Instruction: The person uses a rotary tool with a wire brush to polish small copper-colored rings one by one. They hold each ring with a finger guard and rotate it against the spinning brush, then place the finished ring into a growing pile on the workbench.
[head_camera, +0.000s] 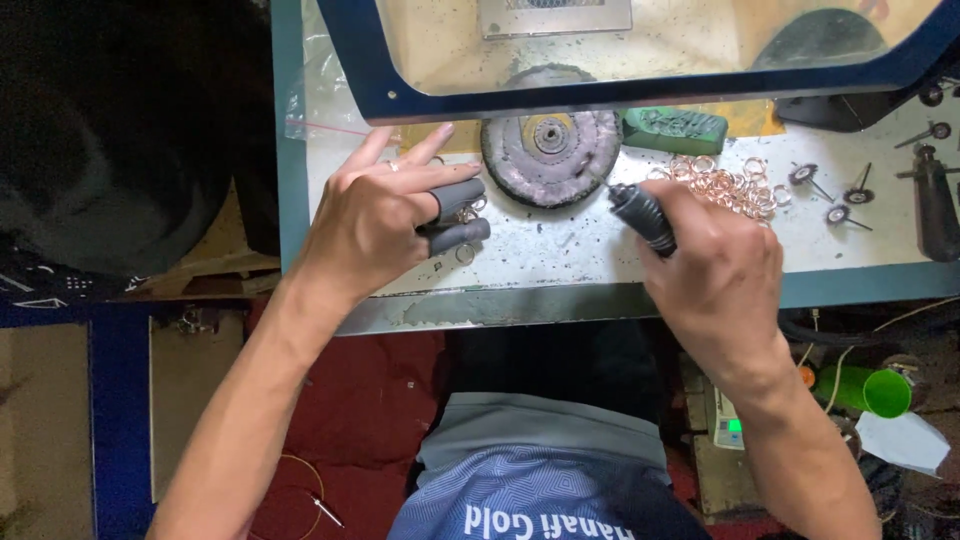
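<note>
Fingers of my left hand (375, 215) are partly spread, two of them capped in grey rubber cots (458, 215), and those capped tips pinch what looks like a small ring (470, 208), though it is too small to be sure. My right hand (715, 265) is wrapped tight round a black ribbed handpiece (640, 215), its thin tip pointing at the wheel (550, 150).

That wheel is a round, fuzzy grey buff lying flat, with a metal hub in its middle, just between my two hands. Beside it sits a green block (675, 130), waxy and scuffed. A loose pile of coppery rings (730, 185) lies right by my right knuckles, nearly touching them. Farther right, small mounted burs (835, 190) lie scattered, well apart from the pile.

All this rests on a worn, pale bench (560, 250), speckled and scratched, with a blue-grey rim. A blue-framed clear shield (640, 70) overhangs the far side, close above the wheel. The near edge runs just under my wrists, with bare bench between my hands.
</note>
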